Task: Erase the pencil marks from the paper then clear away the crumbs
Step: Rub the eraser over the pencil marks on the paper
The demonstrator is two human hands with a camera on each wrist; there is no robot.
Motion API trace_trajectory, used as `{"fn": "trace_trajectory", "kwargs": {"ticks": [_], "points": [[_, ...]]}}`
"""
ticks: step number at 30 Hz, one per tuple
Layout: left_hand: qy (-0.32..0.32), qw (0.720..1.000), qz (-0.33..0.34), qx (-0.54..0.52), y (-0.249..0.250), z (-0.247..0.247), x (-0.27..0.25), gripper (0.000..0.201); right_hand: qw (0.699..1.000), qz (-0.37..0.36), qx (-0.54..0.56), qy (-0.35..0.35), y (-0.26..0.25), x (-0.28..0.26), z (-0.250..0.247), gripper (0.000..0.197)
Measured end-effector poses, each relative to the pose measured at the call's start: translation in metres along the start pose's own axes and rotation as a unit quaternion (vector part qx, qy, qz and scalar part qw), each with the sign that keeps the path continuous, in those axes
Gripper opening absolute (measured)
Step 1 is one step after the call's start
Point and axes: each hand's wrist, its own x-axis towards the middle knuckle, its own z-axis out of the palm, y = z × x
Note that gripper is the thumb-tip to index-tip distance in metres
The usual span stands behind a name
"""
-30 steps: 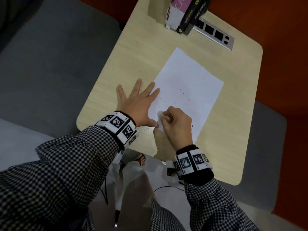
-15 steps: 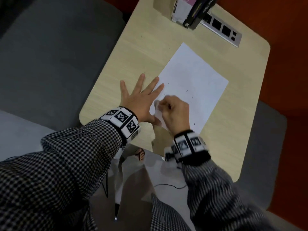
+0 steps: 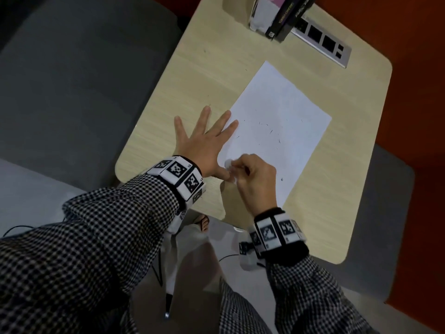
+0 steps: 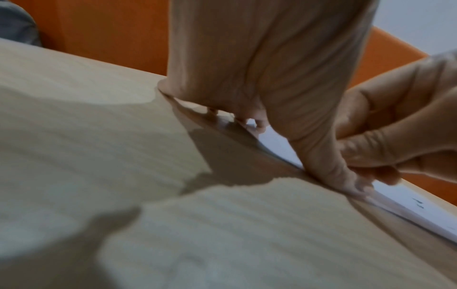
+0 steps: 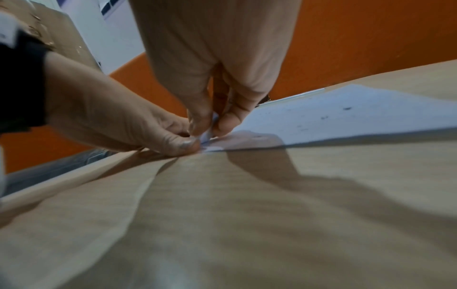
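A white sheet of paper lies at a slant on the light wooden table, sprinkled with small dark crumbs. My left hand lies flat with fingers spread, its fingertips on the paper's left edge and its thumb pressing the near corner. My right hand pinches a small white eraser and holds it on the paper beside the left thumb. In the right wrist view the eraser shows only as a pale sliver between the fingertips. The left wrist view shows the paper edge-on.
Several books stand at the table's far edge beside a silver socket strip. The paper's right and far parts lie uncovered. A grey seat is on the left, orange floor on the right, and my lap below the near edge.
My right hand with the eraser has rubbed back and forth a short way near the left thumb. The left hand stays flat on the paper's edge. The head view has shifted a little.
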Motion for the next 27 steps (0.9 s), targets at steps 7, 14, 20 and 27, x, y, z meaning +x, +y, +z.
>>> {"fn": "trace_trajectory", "kwargs": {"ticks": [7, 14, 20, 27], "points": [[-0.002, 1.0, -0.002, 0.001, 0.001, 0.0, 0.0, 0.126, 1.0, 0.014, 0.005, 0.021, 0.002, 0.025, 0.004, 0.017], [-0.002, 1.0, -0.003, -0.009, 0.002, -0.001, -0.001, 0.127, 1.0, 0.022, -0.003, 0.007, -0.003, 0.04, 0.004, 0.012], [-0.006, 1.0, -0.005, 0.0, 0.002, -0.003, -0.002, 0.122, 1.0, 0.004, 0.001, 0.002, -0.001, -0.001, 0.001, 0.02], [-0.008, 1.0, -0.009, -0.005, 0.004, -0.005, -0.002, 0.116, 1.0, -0.021, -0.019, 0.006, -0.003, 0.013, 0.008, 0.015]]}}
